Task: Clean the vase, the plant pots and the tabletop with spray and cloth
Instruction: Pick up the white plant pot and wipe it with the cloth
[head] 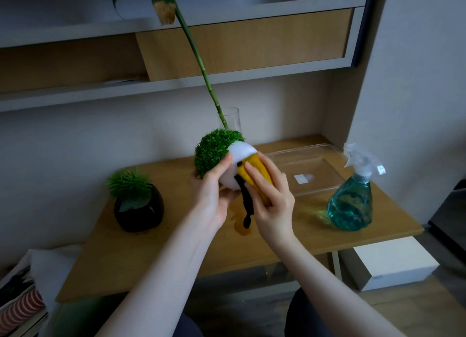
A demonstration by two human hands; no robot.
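White pot (pixel 239 155): round, planted with a dense green tuft, tilted on its side and held in the air above the middle of the table (pixel 156 248). Left hand (pixel 214 198): fingers and thumb curled round the white pot from below and from the left, thumb tip lying at the edge of the greenery. Right hand (pixel 272 198): fingers nearly straight, pressing a yellow cloth (pixel 254 175) flat against the right face of the white pot; a black strip of the cloth hangs down from under the hand, its end just above the table. Black pot (pixel 138 208): round, glossy, with spiky green leaves, upright on the table to the left of the white pot and well apart from it. Vase (pixel 230 120): clear glass cylinder, upright at the back of the table directly behind the white pot, with a long green stalk rising from it and leaning left. Spray bottle (pixel 351 205): clear body with blue-green liquid and white trigger head, upright on the table well to the right of the white pot. Lid (pixel 307 165): clear plastic, flat on the table right of the white pot, between it and the spray bottle, bearing a small white label. A wet patch lies on the table below the white pot.
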